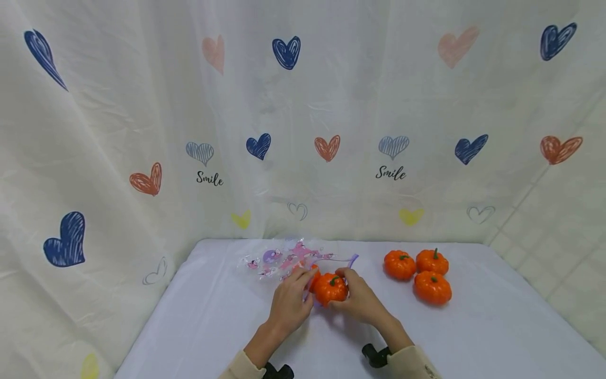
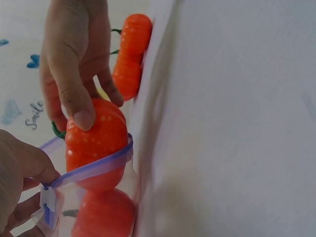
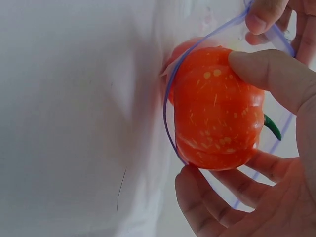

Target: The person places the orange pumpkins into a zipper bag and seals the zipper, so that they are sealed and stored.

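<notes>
A small orange pumpkin (image 1: 330, 290) with a green stem sits in the mouth of a clear zip bag (image 1: 272, 257) with pink and purple prints. My right hand (image 1: 362, 300) holds this pumpkin, thumb and fingers on opposite sides of it in the right wrist view. The bag's purple zip edge (image 2: 106, 160) crosses the pumpkin in the left wrist view. My left hand (image 1: 290, 300) pinches that edge beside the white slider (image 2: 48, 198). Another pumpkin (image 2: 104, 215) lies inside the bag, seen through the plastic.
Three more orange pumpkins stand grouped on the white tabletop (image 1: 478, 316) to the right, one of them the front pumpkin (image 1: 432, 288). Behind the table hangs a pale curtain (image 1: 350, 105) printed with hearts. Black wrist devices (image 1: 376, 356) show near both sleeves.
</notes>
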`<action>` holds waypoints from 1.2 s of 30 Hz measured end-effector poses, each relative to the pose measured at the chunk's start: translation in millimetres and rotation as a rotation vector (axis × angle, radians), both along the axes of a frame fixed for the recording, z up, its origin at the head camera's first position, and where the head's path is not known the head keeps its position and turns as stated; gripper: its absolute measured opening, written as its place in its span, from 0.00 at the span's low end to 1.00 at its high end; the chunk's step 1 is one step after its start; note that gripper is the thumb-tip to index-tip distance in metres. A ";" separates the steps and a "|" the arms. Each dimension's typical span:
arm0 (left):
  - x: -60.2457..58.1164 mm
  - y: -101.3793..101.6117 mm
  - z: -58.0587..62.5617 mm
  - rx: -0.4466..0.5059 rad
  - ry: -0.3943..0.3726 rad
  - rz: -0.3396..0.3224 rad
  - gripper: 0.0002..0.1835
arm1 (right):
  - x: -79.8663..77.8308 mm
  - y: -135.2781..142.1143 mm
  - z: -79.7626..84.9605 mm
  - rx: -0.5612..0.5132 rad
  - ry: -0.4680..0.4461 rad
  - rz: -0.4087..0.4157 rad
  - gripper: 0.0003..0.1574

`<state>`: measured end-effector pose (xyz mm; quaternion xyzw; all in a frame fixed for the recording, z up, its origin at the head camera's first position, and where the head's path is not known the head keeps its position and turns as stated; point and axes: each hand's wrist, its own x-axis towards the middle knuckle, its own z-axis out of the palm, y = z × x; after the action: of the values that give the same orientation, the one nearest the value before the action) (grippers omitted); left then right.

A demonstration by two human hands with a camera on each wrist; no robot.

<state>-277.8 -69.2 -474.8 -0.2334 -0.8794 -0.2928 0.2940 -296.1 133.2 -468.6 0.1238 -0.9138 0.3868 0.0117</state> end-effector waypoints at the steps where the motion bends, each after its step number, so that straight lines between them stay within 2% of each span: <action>1: -0.1 0.2 -0.1 -0.003 0.003 -0.003 0.29 | 0.1 -0.7 -0.2 0.003 0.008 -0.004 0.46; 8: -0.1 0.5 -0.3 -0.018 0.025 -0.009 0.29 | -3.5 -9.7 -2.0 0.013 0.060 -0.038 0.47; 16: 1.6 1.3 1.1 -0.024 -0.025 -0.011 0.30 | -12.8 -22.2 -10.0 0.050 0.050 -0.072 0.47; 24: 1.1 1.4 0.1 -0.030 -0.006 -0.023 0.30 | -17.4 -33.6 -9.3 0.056 0.075 -0.069 0.45; 30: 1.0 0.2 0.6 -0.035 -0.022 -0.022 0.30 | -19.2 -41.0 -10.3 -0.001 0.074 -0.100 0.44; 36: 0.9 -0.6 2.2 -0.020 -0.042 -0.037 0.31 | -19.9 -43.6 -13.2 -0.093 0.056 -0.113 0.38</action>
<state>-277.0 -69.8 -472.6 -0.2463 -0.8839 -0.2942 0.2675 -316.0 89.5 -481.8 0.0822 -0.8996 0.4240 0.0648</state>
